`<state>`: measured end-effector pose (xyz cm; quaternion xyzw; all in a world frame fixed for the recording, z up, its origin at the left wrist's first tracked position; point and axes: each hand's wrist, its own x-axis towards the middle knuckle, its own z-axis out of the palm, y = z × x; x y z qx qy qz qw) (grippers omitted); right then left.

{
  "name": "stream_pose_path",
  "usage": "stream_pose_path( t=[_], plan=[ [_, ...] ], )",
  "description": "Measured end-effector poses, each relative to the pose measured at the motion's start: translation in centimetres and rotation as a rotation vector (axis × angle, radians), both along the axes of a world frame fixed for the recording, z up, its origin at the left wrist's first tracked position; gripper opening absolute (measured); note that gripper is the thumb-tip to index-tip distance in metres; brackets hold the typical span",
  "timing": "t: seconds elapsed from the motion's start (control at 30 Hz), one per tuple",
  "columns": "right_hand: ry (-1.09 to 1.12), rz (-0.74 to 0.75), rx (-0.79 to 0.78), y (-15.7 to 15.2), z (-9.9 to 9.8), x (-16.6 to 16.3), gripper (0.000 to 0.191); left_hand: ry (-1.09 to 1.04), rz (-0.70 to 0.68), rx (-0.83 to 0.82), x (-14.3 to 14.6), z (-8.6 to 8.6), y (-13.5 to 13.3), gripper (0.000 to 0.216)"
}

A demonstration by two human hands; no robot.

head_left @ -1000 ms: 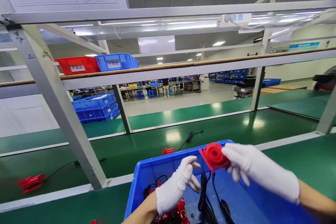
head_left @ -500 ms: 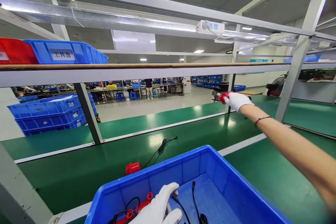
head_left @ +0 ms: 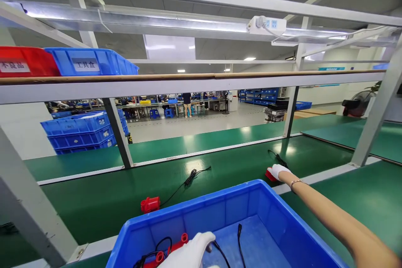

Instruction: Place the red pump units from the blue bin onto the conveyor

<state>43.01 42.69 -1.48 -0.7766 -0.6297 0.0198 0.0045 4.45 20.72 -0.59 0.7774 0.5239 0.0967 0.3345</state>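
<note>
My right hand (head_left: 279,171), in a white glove, reaches out to the right and is closed on a red plastic part (head_left: 270,176) at the green belt's surface. A bundled black cable (head_left: 280,160) lies just beyond it. My left hand (head_left: 191,253), also gloved, is over the near part of a blue bin (head_left: 259,186); its visible fingers are curved and apart, the rest cut off by the frame. Beside it in the bin are red parts with short tubes (head_left: 177,243) and black cables (head_left: 241,245). Another red cylindrical part (head_left: 150,204) with a coiled cable (head_left: 190,177) lies on the belt behind the bin.
White metal posts (head_left: 117,134) rise along the belt's far side. Overhead runs a shelf (head_left: 188,86) carrying a red bin (head_left: 28,60) and a blue bin (head_left: 91,62). Stacked blue crates (head_left: 81,132) stand beyond at left. A person (head_left: 187,104) stands far back.
My right hand has come down and nearer, bringing the red part from the air to the belt, with its cable now lying there. My left hand stays in the bin. The view has turned slightly left.
</note>
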Motion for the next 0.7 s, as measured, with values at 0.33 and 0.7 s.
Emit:
stream_pose_path(
  t=[0.33, 0.7],
  plan=[
    [-0.060, 0.480, 0.152, -7.0, 6.9, -8.6, 0.042, -0.026, -0.050, 0.011, -0.3, 2.7, -2.0, 0.057],
    [-0.017, 1.034, -0.121, -25.6, -5.3, -19.2, 0.022, -0.048, -0.116, 0.083, -1.0, 0.7, -1.5, 0.061]
  ],
)
